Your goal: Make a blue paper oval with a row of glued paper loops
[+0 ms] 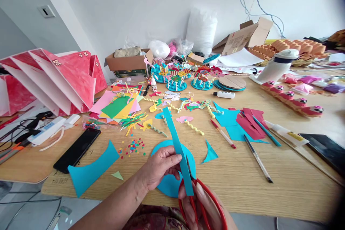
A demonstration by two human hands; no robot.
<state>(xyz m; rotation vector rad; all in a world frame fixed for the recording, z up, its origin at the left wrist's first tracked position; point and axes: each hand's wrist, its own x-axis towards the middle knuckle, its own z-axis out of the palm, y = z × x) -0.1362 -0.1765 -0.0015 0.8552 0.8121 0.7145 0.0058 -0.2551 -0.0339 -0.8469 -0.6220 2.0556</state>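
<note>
My left hand (164, 165) pinches a long blue paper strip (176, 140) between thumb and fingers, its far end pointing up and away. My right hand (206, 201) is wrapped round the red handles of a pair of scissors (215, 196). The dark blades point away from me, just right of the strip's lower part; whether they touch it I cannot tell. Under both hands lies a blue paper disc (159, 147) on the table, partly hidden by them. A curved blue offcut (93, 170) lies to the left, and a small blue scrap (210, 152) to the right.
A black phone (78, 149) and confetti dots (133, 147) lie left. Coloured paper sheets (115, 106) and finished blue-based crafts (176, 84) are farther back. On the right are pens (258, 160), red paper (252, 124), a glue bottle (289, 136) and a white jug (279, 66).
</note>
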